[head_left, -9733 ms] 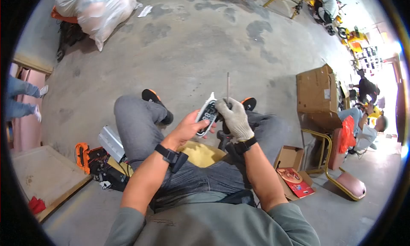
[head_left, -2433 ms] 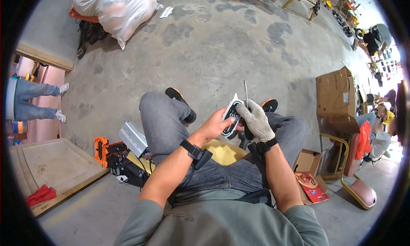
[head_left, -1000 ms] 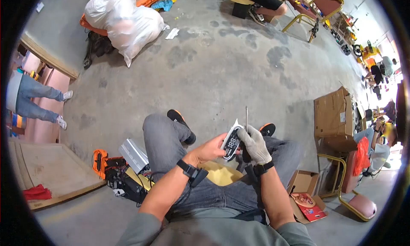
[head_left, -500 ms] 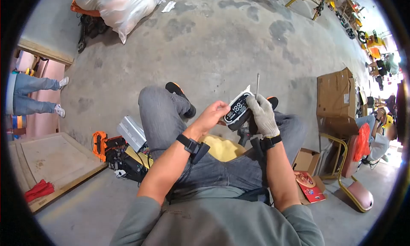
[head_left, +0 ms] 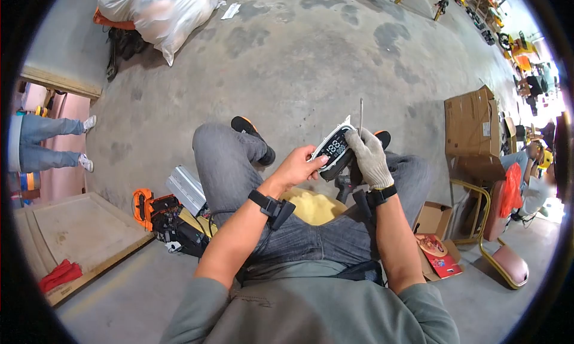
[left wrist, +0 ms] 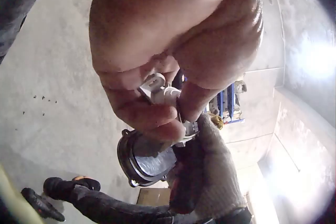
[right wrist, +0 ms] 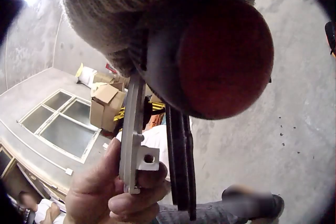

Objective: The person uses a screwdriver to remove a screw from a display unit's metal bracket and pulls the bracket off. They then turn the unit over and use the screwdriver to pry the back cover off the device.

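Note:
In the head view a digital instrument display [head_left: 335, 148], black-faced in a white frame, is held up between both hands over the lap. My bare left hand [head_left: 296, 166] grips its lower left end, thumb on the face. My gloved right hand [head_left: 372, 161] pinches the upper right edge and also holds a screwdriver, its thin metal shaft [head_left: 361, 114] pointing away from the body. The screwdriver's black and red handle [right wrist: 226, 61] fills much of the right wrist view. A dark housing [left wrist: 149, 161] sits just behind the white frame; in the right wrist view a gap shows between them.
A yellow item [head_left: 311, 206] and a power drill [head_left: 344, 188] lie between the thighs. Orange and black gear [head_left: 167, 218] lies on the left. On the right are an open carton [head_left: 436, 239], a tipped chair [head_left: 502, 266] and a large cardboard box [head_left: 469, 126].
The display has been turned to lean rightward, exposing the dark housing under it. Over the last half second my left thumb has moved onto its face. My right hand keeps the screwdriver.

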The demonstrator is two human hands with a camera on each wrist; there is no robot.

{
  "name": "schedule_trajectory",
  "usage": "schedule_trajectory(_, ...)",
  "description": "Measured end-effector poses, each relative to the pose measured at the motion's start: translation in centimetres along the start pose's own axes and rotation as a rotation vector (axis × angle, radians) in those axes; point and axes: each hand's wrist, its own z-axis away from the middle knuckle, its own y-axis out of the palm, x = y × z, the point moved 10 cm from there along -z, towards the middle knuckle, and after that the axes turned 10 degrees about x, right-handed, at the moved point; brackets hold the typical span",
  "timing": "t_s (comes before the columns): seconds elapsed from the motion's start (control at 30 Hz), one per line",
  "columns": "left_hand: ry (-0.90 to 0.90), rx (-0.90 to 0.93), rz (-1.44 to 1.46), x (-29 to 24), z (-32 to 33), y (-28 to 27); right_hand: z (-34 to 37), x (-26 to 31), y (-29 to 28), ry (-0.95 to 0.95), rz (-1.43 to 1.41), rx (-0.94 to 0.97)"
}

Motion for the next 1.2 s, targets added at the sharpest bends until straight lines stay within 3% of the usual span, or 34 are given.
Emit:
schedule_trajectory(0.37, 0.128, 0.152, 0.053, -0.9, 0.6, 1.0, -0.6, -1.1, 0.0, -0.033, -0.07, 0.018)
schedule_trajectory(0.5, 0.152, 0.068, -0.07, -1.7, 0.4, 0.5, -0.1, 0.2, 0.2, -0.013, -0.036, 0.042)
schedule_trajectory(0.57, -0.034, 0.015, 0.034, 0.2, 0.0, -0.1, 0.0, 0.2, 0.7, -0.006, -0.024, 0.052)
schedule_trajectory(0.67, -0.051, -0.026, -0.075, -0.1, 0.6, -0.1, 0.7, 2.2, 1.4, -0.015, -0.038, 0.099)
schedule_trajectory(0.7, -0.08, -0.05, -0.115, -0.3, 0.4, -0.2, -0.3, 0.0, 1.4, -0.057, -0.133, 0.087)
schedule_trajectory(0.77, -0.002, -0.028, 0.009, -0.6, 0.1, 0.8, 0.2, 0.0, 0.8, 0.02, 0.032, 0.054)
schedule_trajectory(0.83, -0.043, -0.033, -0.046, -1.4, 0.5, 1.4, -0.2, -0.6, 0.7, -0.006, 0.088, 0.062)
schedule_trajectory(0.93, 0.002, -0.069, -0.017, -0.5, 0.3, 0.7, -0.1, -0.4, 1.4, -0.003, -0.059, 0.079)
schedule_trajectory(1.03, 0.013, -0.054, 0.0, -1.1, 0.3, 0.9, 0.1, 0.0, 1.2, 0.031, -0.022, 0.072)
schedule_trajectory(1.2, 0.186, 0.141, 0.089, -1.2, -0.5, 2.2, 0.4, 1.6, 1.4, -0.044, -0.105, 0.087)
